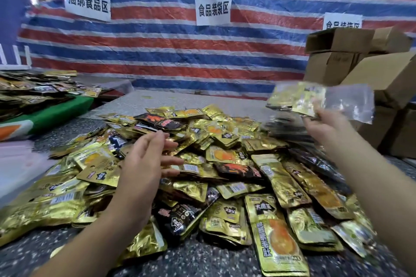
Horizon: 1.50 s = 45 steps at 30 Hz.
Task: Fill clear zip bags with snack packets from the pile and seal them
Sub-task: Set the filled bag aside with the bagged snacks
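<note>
Dozens of shiny gold and black foil snack packets [225, 164] lie heaped in one loose pile on the speckled dark grey tabletop [202, 258], and every place here is given from that pile. The step in hand seems to be the filling of a bag, or its carrying off once filled; blur hides whether its mouth is sealed. Above the pile's far right edge the right hand [324, 123] grips a clear plastic zip bag [333, 102], fingers curled under it. The bag holds a few gold packets at its left end; its right end looks empty and crinkled. Over the pile's left half the left hand [146, 159] hovers, released, with fingers spread and nothing in it. The next move likely calls for that hand to pinch up more packets, or for both hands to press the zip strip closed. Beyond the pile's right side stand brown cardboard boxes [351, 60].
</note>
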Available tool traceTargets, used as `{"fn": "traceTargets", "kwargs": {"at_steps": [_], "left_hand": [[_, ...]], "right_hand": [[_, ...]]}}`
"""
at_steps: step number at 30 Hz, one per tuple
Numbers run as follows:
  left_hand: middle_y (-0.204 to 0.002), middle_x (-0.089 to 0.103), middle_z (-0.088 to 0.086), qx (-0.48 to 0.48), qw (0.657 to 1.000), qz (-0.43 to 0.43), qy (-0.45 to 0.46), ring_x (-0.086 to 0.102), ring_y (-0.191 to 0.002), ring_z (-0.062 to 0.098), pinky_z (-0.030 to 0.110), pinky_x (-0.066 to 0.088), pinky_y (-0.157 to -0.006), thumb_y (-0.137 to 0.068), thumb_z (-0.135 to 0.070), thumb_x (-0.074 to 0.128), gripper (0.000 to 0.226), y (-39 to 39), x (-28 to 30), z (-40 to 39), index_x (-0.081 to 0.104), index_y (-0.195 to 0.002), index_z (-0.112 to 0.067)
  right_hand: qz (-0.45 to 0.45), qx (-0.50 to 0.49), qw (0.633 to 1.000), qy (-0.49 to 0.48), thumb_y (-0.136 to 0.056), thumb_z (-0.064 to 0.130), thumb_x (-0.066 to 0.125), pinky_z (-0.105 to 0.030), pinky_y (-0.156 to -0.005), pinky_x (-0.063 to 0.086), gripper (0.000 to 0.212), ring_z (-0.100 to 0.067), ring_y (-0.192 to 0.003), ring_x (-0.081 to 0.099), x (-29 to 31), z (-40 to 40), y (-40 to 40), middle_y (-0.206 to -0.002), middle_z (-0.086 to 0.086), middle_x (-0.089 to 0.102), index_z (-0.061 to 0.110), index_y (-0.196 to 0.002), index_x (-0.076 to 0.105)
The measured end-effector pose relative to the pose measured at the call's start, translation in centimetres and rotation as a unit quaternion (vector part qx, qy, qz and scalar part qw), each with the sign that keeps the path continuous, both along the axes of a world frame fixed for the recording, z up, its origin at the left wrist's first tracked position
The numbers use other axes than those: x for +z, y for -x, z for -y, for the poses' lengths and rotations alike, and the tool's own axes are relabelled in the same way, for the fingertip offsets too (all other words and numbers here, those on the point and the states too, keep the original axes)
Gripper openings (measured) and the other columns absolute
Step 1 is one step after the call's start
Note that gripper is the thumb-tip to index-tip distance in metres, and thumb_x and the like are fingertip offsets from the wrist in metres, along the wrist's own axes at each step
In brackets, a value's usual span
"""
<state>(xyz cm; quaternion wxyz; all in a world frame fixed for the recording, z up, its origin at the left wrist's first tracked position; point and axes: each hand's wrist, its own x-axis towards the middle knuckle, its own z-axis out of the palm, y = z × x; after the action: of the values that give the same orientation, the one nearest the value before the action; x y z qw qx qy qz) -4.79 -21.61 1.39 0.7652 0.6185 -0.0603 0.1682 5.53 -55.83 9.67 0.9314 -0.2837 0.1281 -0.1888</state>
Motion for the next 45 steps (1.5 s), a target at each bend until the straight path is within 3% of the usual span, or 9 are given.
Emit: {"fn": "traceTargets", "kwargs": {"at_steps": [2, 6, 12, 18, 22, 31, 37, 42, 45], "left_hand": [[-0.103, 0.070, 0.006, -0.010, 1.000, -0.003, -0.003, 0.069, -0.074, 0.019, 0.031, 0.052, -0.060, -0.101, -0.039, 0.044, 0.029, 0.1, -0.1, 0.1, 0.061, -0.109, -0.017], [-0.094, 0.072, 0.005, -0.027, 1.000, -0.001, -0.011, 0.067, -0.065, 0.017, 0.026, 0.051, -0.054, -0.099, -0.039, 0.047, 0.027, 0.0, -0.1, 0.3, 0.062, -0.109, -0.019], [-0.091, 0.072, 0.001, -0.036, 0.999, -0.008, -0.029, 0.065, -0.062, 0.015, 0.021, 0.048, -0.048, -0.097, -0.042, 0.049, 0.027, -0.1, -0.5, 0.3, 0.063, -0.107, -0.022], [-0.085, 0.072, -0.002, -0.034, 0.999, -0.008, -0.028, 0.063, -0.060, 0.014, 0.021, 0.047, -0.048, -0.100, -0.036, 0.047, 0.024, 0.3, -0.3, 0.5, 0.064, -0.106, -0.020], [-0.083, 0.072, -0.002, -0.038, 0.999, -0.007, -0.034, 0.063, -0.059, 0.015, 0.023, 0.047, -0.049, -0.101, -0.035, 0.046, 0.024, 0.6, -0.2, 0.6, 0.065, -0.104, -0.020], [-0.080, 0.071, 0.000, -0.048, 0.998, -0.009, -0.045, 0.062, -0.059, 0.017, 0.022, 0.048, -0.049, -0.102, -0.030, 0.046, 0.024, 0.6, 0.1, 0.4, 0.066, -0.103, -0.017], [-0.077, 0.070, -0.002, -0.055, 0.997, -0.015, -0.048, 0.061, -0.057, 0.015, 0.020, 0.046, -0.047, -0.101, -0.028, 0.047, 0.022, 0.6, 0.0, 0.5, 0.066, -0.103, -0.015], [-0.076, 0.070, -0.001, -0.048, 0.997, -0.015, -0.051, 0.061, -0.057, 0.015, 0.020, 0.046, -0.046, -0.102, -0.026, 0.047, 0.022, 0.6, 0.0, 0.4, 0.066, -0.102, -0.015], [-0.076, 0.071, -0.001, -0.037, 0.997, -0.006, -0.071, 0.062, -0.056, 0.013, 0.020, 0.047, -0.047, -0.101, -0.023, 0.049, 0.021, 0.5, -0.1, 0.4, 0.069, -0.096, -0.016]], "right_hand": [[-0.047, -0.030, 0.998, -0.017, -0.106, 0.003, 0.036, -0.030, -0.116, 0.029, 0.038, -0.024, -0.137, 0.044, -1.8, 1.3, -1.0, -0.149, -0.009, 0.045, 0.003, -0.143, 0.043], [-0.083, -0.050, 0.995, 0.004, -0.107, 0.004, 0.027, -0.033, -0.119, 0.023, 0.041, -0.028, -0.143, 0.037, -3.2, 1.8, -1.5, -0.154, -0.016, 0.040, -0.003, -0.147, 0.036], [-0.097, -0.006, 0.993, 0.067, -0.107, 0.013, 0.039, -0.036, -0.108, 0.043, 0.037, -0.027, -0.131, 0.052, -2.9, 0.5, -1.4, -0.146, -0.014, 0.051, 0.008, -0.143, 0.045], [-0.094, 0.078, 0.992, 0.020, -0.101, 0.015, 0.054, -0.044, -0.067, 0.062, 0.042, -0.042, -0.099, 0.067, -3.8, -0.8, -0.7, -0.132, -0.030, 0.054, 0.005, -0.141, 0.044], [-0.056, 0.072, 0.996, -0.014, -0.107, 0.013, 0.037, -0.037, -0.090, 0.056, 0.042, -0.036, -0.114, 0.064, -3.7, -1.4, -1.2, -0.132, -0.029, 0.056, -0.001, -0.147, 0.033], [-0.012, 0.074, 0.997, -0.033, -0.109, 0.012, 0.023, -0.031, -0.109, 0.040, 0.044, -0.031, -0.133, 0.051, -2.7, -0.3, -3.5, -0.144, -0.025, 0.049, -0.011, -0.147, 0.026], [-0.036, 0.084, 0.994, 0.056, -0.110, 0.022, 0.025, -0.031, -0.103, 0.049, 0.048, -0.030, -0.125, 0.058, -4.3, -0.3, -2.6, -0.137, -0.025, 0.055, -0.011, -0.144, 0.031], [-0.083, 0.082, 0.972, 0.206, -0.107, 0.020, 0.038, -0.027, -0.064, 0.059, 0.024, -0.022, -0.089, 0.066, -4.3, -2.1, 1.2, -0.100, -0.013, 0.066, 0.004, -0.112, 0.056], [-0.085, 0.075, 0.957, 0.268, -0.104, 0.023, 0.044, -0.029, -0.062, 0.052, 0.027, -0.017, -0.070, 0.060, -4.1, -4.2, 4.0, -0.073, -0.004, 0.059, 0.012, -0.080, 0.050]]}}
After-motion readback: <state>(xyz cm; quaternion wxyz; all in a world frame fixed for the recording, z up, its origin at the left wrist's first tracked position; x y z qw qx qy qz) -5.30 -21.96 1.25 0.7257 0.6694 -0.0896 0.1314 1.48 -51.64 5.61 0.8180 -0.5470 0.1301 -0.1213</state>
